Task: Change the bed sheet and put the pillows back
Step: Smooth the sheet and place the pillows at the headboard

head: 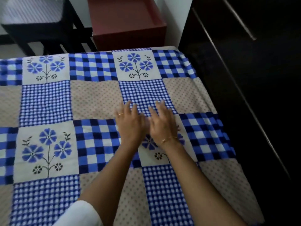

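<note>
Both hands lay flat and open on the sheet (97,101), left hand (130,121) and right hand (161,121) side by side, fingers spread and pointing far. They pressed right of the bed's middle, the right hand nearer the right edge, where the sheet draped over. Smoothing outward looked like the likely next stroke. No pillows showed.
</note>
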